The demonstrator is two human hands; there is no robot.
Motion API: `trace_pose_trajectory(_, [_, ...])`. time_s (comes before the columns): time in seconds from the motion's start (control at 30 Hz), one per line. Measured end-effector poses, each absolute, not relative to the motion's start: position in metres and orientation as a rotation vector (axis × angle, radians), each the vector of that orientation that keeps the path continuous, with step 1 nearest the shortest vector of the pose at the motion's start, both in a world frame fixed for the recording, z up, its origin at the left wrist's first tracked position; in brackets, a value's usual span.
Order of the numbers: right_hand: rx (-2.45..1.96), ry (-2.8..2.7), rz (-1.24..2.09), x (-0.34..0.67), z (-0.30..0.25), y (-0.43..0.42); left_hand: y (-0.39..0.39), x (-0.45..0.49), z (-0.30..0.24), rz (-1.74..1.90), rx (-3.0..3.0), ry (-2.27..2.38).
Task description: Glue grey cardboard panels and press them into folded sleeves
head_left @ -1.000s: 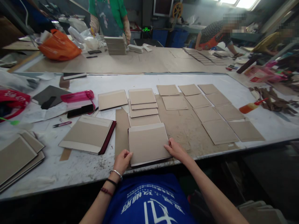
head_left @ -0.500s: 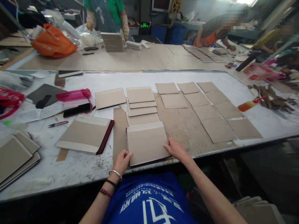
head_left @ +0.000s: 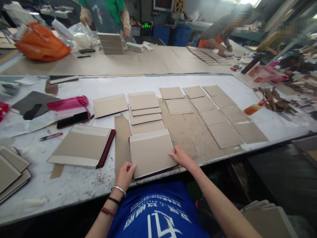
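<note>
A flat beige panel (head_left: 151,152) with a paler strip along its top and a dark edge lies at the table's front edge. My left hand (head_left: 125,175) pinches its lower left corner, thumb on top. On the opposite side my right hand (head_left: 182,156) is closed at the panel's right edge, with fingertips partly hidden. Just beyond it, similar panels (head_left: 144,100) overlap in a column. To the left rests a larger beige panel (head_left: 79,145) with a dark red border showing on its right side.
Rows of thin beige sheets (head_left: 224,135) lie at the right. A glue bottle (head_left: 253,108) with orange contents is beyond them. Left are a pink case (head_left: 68,103), thread snips (head_left: 51,136) and stacked panels (head_left: 12,165). Co-workers stand across the table (head_left: 146,61).
My view has turned slightly right, so the table things sit further left. Both hands keep their hold at the panel's sides. A co-worker's hands at the back right have shifted.
</note>
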State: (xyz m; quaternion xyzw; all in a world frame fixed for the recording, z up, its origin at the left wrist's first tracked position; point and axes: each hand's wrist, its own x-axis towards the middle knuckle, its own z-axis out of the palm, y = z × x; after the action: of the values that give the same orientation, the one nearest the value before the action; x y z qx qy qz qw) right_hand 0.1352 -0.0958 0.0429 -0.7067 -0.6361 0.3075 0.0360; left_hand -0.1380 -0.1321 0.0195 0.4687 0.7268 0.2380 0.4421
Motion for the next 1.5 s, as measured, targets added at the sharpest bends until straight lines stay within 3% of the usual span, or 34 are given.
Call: trace_pose_trajectory(1.5, [-2.131,-1.997,1.004,0.139,0.037,-0.091,-0.128,-0.136,0.020,0.475,1.266,1.887])
